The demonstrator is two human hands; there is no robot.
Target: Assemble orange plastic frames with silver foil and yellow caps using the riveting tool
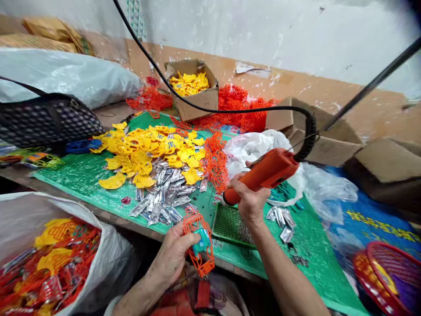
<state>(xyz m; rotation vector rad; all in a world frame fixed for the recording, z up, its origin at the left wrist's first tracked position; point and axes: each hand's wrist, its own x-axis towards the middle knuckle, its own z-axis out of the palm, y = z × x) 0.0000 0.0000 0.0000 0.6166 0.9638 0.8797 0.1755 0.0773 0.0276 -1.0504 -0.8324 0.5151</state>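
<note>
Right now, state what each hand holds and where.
Left hand: orange frame, thumb on the teal piece. Right hand: red tool, gripped around its lower body.

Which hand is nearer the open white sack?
Left: the left hand holds an orange frame, right of the sack; the right hand, with the orange tool, is farther right.

Bench under a green sheet, crowded with parts.
Yellow pieces lie heaped over silvery packets; orange-red frames are tangled just beside. A carton stands behind, a white plastic bag sits rightward, and a green tray rests near the front edge.
</note>
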